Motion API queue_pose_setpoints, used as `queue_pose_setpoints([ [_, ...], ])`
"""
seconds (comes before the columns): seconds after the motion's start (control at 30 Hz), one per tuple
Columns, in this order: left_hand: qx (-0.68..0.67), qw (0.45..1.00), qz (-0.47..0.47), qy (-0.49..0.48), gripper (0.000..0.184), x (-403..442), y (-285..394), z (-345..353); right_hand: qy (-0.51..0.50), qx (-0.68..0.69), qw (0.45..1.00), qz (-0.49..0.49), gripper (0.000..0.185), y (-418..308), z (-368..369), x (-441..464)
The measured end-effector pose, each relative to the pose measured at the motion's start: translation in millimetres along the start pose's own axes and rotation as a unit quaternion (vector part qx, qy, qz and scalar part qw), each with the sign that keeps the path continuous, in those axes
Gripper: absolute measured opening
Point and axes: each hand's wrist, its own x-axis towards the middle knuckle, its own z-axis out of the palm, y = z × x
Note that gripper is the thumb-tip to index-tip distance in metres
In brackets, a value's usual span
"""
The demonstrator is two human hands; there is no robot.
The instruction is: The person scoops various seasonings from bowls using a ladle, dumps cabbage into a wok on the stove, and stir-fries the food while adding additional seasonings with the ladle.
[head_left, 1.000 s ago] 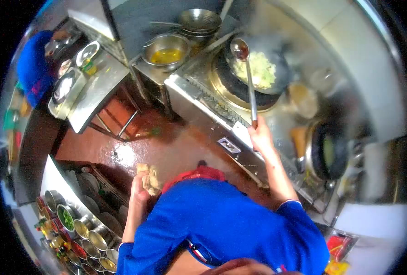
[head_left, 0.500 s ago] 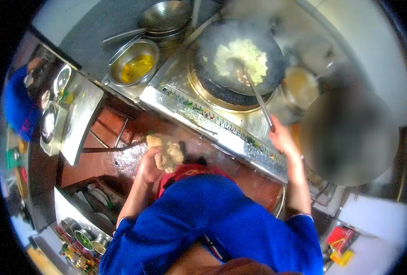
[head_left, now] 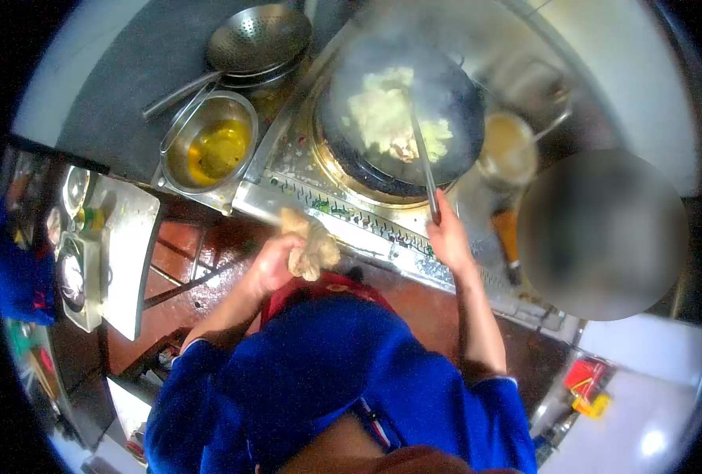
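Ladle first: where is it right now?

Its handle slants down from the wok to the person's right hand, and its far end reaches the chopped pale green vegetables. I can't make out the scoop itself

How does the right hand hold it?

Closed around the near end of the handle, just beyond the front edge of the stove. The forearm comes up from a blue sleeve

And the left hand?

It grips a crumpled tan cloth, bunched up in front of the person's body, well apart from the ladle. The cloth hides some of the fingers

What is the wok like?

Dark and round, seated over a burner on the stove. Vegetables lie in a heap inside, with steam hazing the upper part

Anything around it?

On the left is a metal bowl with yellow liquid in it. Strainers are stacked beyond that bowl. On the right, near the wok, a container holds light brown liquid. Farther right, a large round patch is blurred, so I can't tell what it covers

What about the far left?

A metal-topped table, with part of another person in blue beyond it
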Motion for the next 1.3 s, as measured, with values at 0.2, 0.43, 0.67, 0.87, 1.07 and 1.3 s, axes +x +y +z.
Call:
queue_pose_setpoints([
  [0.2,0.006,1.000,0.000,0.025,0.031,12,22,10,-0.060,-0.061,0.996,-0.040,0.077,-27,-31,-66],
  [0.43,0.010,0.999,0.039,-0.030,0.040,61,31,47,0.037,-0.024,0.994,0.096,0.074,-6,-7,-21],
  [0.67,-0.036,0.997,0.068,-0.004,0.032,155,42,75,-0.034,-0.028,0.998,0.033,0.078,-38,-3,-35],
  [0.87,0.006,0.992,0.078,0.097,0.038,180,26,109,-0.106,0.021,0.993,0.055,0.081,10,-3,-48],
  [1.07,0.091,0.983,0.093,0.130,0.055,219,24,75,-0.022,-0.093,0.995,0.038,0.082,-3,-35,-5],
  [1.3,0.114,0.979,0.113,0.125,0.028,224,23,51,-0.083,-0.079,0.993,0.042,0.076,-9,-32,-19],
])
